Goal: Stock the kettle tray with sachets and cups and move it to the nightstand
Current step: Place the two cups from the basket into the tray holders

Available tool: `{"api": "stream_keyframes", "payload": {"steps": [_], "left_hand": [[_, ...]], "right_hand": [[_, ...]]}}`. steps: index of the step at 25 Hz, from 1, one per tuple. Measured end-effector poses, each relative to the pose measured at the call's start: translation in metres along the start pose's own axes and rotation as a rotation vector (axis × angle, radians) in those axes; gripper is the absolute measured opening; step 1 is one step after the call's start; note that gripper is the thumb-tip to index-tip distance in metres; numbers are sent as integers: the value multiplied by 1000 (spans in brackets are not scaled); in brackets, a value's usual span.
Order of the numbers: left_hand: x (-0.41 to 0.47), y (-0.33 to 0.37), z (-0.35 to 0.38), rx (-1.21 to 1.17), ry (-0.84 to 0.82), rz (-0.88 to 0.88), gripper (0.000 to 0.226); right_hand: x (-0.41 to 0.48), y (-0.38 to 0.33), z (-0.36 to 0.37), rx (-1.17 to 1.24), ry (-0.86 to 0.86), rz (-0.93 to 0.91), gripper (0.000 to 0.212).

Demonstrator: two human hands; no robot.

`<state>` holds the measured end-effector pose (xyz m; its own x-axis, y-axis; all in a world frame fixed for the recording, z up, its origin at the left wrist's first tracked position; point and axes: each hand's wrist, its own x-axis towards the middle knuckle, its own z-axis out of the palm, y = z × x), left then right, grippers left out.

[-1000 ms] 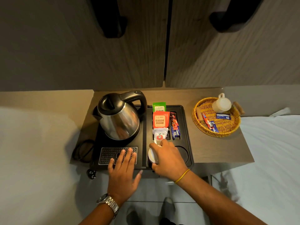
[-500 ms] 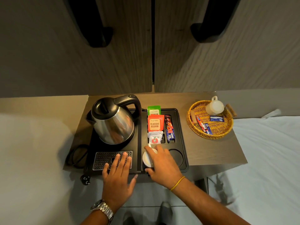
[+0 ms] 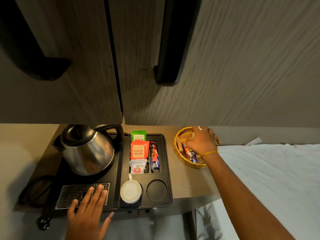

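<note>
One cup (image 3: 199,131) hidden by right hand (image 3: 201,142), basket (image 3: 180,153)

My right hand (image 3: 201,142) has left the white cup (image 3: 130,191), now uncovered in the tray's near-left round well, and reached right into the wicker basket (image 3: 180,153).

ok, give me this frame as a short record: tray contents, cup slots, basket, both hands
tray: black, on wooden top, kettle on its left half
sachets: standing in tray's rear compartments
cup: upside down in left round slot
right slot: empty
basket: wicker, right of tray, sachets inside
left hand: flat on drip grille
right hand: reaching into basket; grasp unclear
</note>
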<state>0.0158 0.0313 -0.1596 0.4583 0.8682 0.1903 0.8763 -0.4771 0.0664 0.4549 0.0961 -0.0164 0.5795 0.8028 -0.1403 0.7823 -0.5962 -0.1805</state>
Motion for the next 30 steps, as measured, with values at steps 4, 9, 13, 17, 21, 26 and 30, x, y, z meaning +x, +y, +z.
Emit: {"api": "stream_keyframes", "payload": {"steps": [4,9,13,17,21,26,30], "left_hand": [[2,1,-3,0,8,6,82],[0,-3,4,9,4,4,82],[-4,-5,7,1,-32,-14,77],[-7,-5,5,-43,-70,-19,76],[-6,-6,6,-73,-107,-29,84],[-7,-6,8,-94,-155,-32,85],[-7,-2,2,-111,-166,-27,84]], "right_hand": [[30,22,0,-8,-137,52,69],[34,25,0,59,-57,11,53],[-4,6,-16,90,90,3,50],[-88,-17,-8,191,117,-231,61],[-145,-37,29,87,-168,-349,66],[-167,-41,73,-66,-241,-365,69],[-167,-44,84,-50,-227,-380,71]]}}
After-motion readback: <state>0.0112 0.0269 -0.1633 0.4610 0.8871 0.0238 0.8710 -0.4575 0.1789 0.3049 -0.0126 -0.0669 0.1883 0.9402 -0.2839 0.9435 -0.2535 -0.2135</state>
